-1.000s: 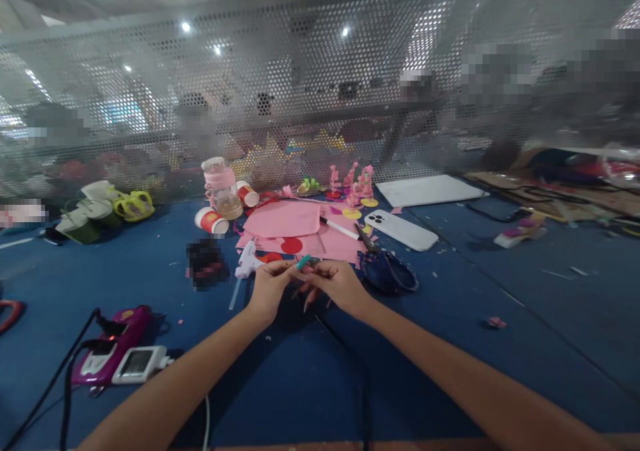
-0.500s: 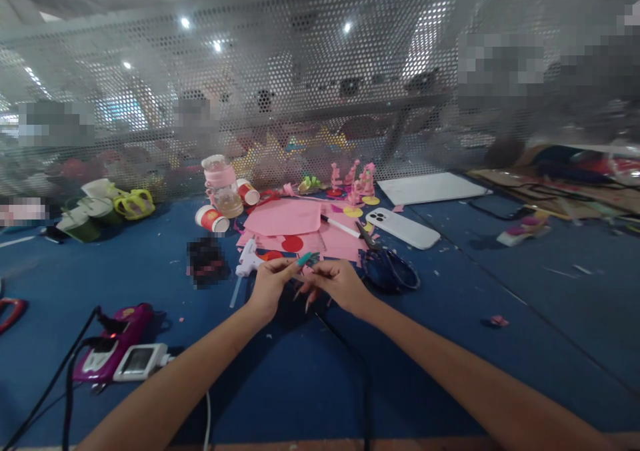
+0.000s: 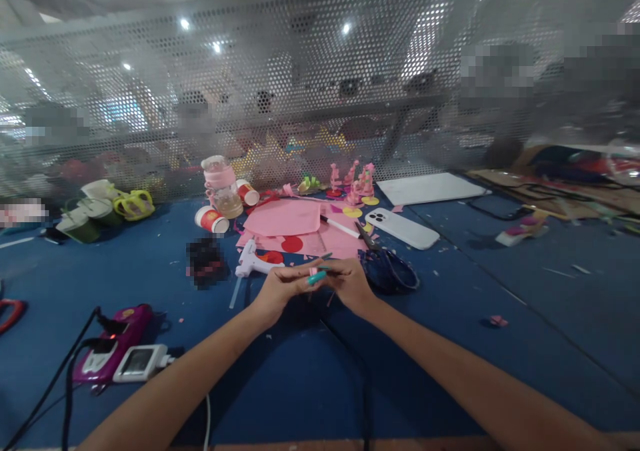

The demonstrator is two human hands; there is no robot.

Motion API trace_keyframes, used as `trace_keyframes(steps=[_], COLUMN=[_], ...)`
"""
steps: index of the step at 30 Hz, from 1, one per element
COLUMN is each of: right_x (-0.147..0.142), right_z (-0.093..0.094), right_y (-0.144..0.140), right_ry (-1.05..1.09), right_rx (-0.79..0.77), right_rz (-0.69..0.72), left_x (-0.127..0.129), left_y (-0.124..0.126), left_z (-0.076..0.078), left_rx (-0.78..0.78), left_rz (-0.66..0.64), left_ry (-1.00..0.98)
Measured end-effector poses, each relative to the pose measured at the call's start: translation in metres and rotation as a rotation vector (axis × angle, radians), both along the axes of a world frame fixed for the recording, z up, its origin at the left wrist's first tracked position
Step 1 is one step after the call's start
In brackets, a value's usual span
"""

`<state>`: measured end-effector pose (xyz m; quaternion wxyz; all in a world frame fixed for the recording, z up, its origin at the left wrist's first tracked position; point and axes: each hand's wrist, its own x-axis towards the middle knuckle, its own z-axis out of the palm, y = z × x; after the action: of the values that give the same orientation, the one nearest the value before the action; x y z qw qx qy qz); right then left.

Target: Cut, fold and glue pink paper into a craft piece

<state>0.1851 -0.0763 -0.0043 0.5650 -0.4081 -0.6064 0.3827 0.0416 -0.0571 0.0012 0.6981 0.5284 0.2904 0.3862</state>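
Both hands drawn closer since a second ago; fingertips now meet over blue mat [image 3: 450, 317]. Left hand [image 3: 280, 291] fingers curled, pinching small pink paper scrap [image 3: 313, 271]; teal nail tip shows beside it. Right hand [image 3: 350, 283] pinched shut on same scrap, thin stick-like piece poking out, too small to identify. Judged: fine folding or rolling under way. Beyond the hands: flat matte pink paper sheets [image 3: 285, 221], red discs, dark scissors [image 3: 385, 267], glossy white phone [image 3: 403, 229], white glue gun [image 3: 250, 261].

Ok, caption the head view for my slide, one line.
Left hand and right hand meet over a small pink paper scrap on a blue table, pink paper sheets and scissors behind.
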Motion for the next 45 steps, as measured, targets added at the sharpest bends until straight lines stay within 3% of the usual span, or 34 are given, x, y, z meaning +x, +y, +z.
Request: trace_keyframes(steps=[5,18,23,30,38,45], right_x=[0.001,-0.014,-0.016,-0.018,-0.021,-0.016], right_z=[-0.003,0.001,0.003,0.005,0.007,0.007], right_y=[0.0,-0.004,-0.004,-0.005,-0.006,-0.005], right_ry=[-0.039,0.109,0.225,0.318,0.37,0.334], right_rx=[-0.053,-0.232,-0.288,-0.371,-0.424,-0.427], right_rz=[0.016,0.177,0.136,0.21,0.259,0.344], left_x=[0.0,0.0,0.001,-0.002,-0.002,-0.002], left_y=[-0.001,0.005,0.008,0.008,0.011,0.011], left_z=[0.0,-0.001,-0.002,0.005,-0.001,-0.006], left_rx=[-0.026,-0.064,-0.066,0.076,0.145,0.114], left_rz=[-0.052,0.224,0.166,0.044,0.054,0.023], left_ry=[-0.038,-0.068,-0.143,-0.033,-0.035,-0.021])
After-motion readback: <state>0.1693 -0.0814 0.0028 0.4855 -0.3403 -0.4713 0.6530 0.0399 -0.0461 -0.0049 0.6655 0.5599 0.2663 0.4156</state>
